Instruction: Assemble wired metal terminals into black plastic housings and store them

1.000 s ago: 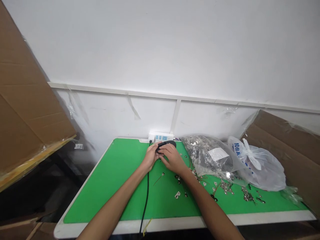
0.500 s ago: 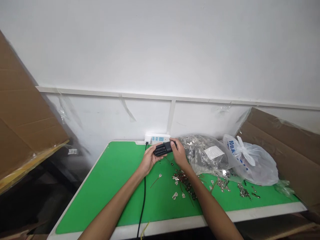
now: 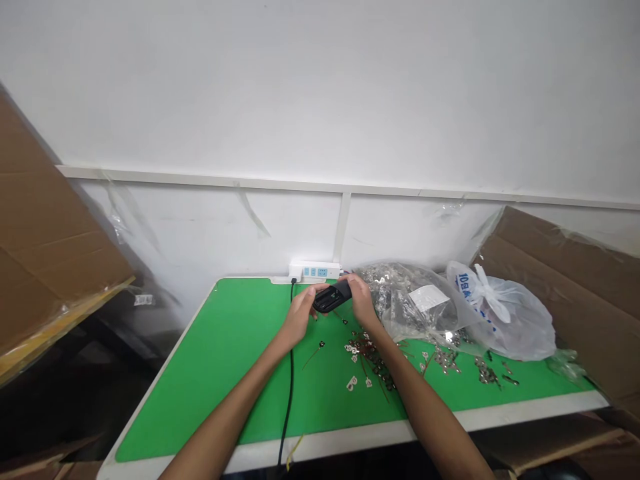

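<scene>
Both hands hold a small black plastic case (image 3: 330, 299) with a long recess in its upper face, raised over the green table mat (image 3: 240, 373). It looks like a battery holder or charger, but the exact kind cannot be told. My left hand (image 3: 299, 312) grips its left end, thumb along the near upper edge. At the other end, my right hand (image 3: 362, 301) is closed round the case, its fingertips partly hidden. Beneath the right forearm lies a pile of small metal pieces with thin wires (image 3: 367, 350). One loose wired piece (image 3: 321, 345) rests nearer the left hand.
A white power strip (image 3: 316, 270) with a black cable (image 3: 291, 373) stands against the wall. To the right are a clear bag of metal parts (image 3: 400, 303) and a tied white bag (image 3: 515, 327). Cardboard sheets (image 3: 565, 280) flank the table.
The black case has turned in my hands and its recess now looks foreshortened. My left hand has shifted its hold, fingers less spread beneath it. The view has moved slightly.
</scene>
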A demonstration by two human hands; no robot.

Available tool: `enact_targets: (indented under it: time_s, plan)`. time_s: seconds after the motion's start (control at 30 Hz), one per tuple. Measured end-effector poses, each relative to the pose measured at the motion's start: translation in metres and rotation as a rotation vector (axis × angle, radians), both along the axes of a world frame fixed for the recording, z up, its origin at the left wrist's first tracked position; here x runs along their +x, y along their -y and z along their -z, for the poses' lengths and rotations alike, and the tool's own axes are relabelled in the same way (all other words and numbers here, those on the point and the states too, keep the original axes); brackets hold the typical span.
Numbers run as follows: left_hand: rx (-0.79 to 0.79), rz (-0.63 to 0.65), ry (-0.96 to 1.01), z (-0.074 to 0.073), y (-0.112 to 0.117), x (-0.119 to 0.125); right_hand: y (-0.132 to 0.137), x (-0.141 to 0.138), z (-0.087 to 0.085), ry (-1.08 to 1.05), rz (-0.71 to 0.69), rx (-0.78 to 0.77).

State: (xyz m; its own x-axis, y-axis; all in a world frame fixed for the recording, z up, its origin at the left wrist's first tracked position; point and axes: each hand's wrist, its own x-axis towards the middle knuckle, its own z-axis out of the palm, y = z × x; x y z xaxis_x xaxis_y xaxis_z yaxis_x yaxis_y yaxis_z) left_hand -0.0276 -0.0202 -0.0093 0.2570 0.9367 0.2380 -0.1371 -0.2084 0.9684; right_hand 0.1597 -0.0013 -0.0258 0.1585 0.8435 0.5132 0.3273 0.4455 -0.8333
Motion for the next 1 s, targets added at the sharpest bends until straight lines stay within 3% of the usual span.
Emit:
enact_targets:
  time_s: [0.23, 0.33, 0.43, 0.47, 0.53, 0.63, 0.7, 0.83, 0.93, 1.0]
  plan:
    - [0.167, -0.019, -0.322, -0.002, -0.002, -0.004, 0.004, 0.003, 0.001, 0.340, -0.001, 0.028]
    - [0.216, -0.109, -0.371, -0.001, -0.005, -0.005, 0.007, 0.007, -0.005, 0.266, 0.087, 0.063]
    - [0.235, -0.266, -0.321, -0.006, -0.004, -0.010, 0.016, 0.012, -0.022, 0.296, 0.129, 0.099]
    - [0.238, -0.312, -0.305, -0.008, -0.004, -0.013, 0.020, 0.013, -0.028, 0.350, 0.051, 0.082]
    - [0.239, -0.370, -0.289, -0.011, -0.002, -0.018, 0.030, 0.012, -0.038, 0.483, -0.250, -0.016]
    - [0.255, -0.411, -0.307, -0.013, -0.001, -0.023, 0.040, 0.001, -0.036, 0.622, -0.586, -0.187]
    - [0.295, -0.443, -0.374, -0.013, -0.002, -0.024, 0.043, -0.008, -0.026, 0.700, -0.665, -0.263]
    - [0.409, -0.499, -0.523, -0.010, -0.005, -0.024, 0.041, -0.016, -0.008, 0.808, -0.687, -0.324]
    - [0.498, -0.524, -0.609, -0.007, -0.006, -0.024, 0.039, -0.016, -0.007, 0.818, -0.705, -0.337]
    - [0.569, -0.542, -0.748, -0.006, -0.007, -0.024, 0.038, -0.017, -0.012, 0.832, -0.733, -0.423]
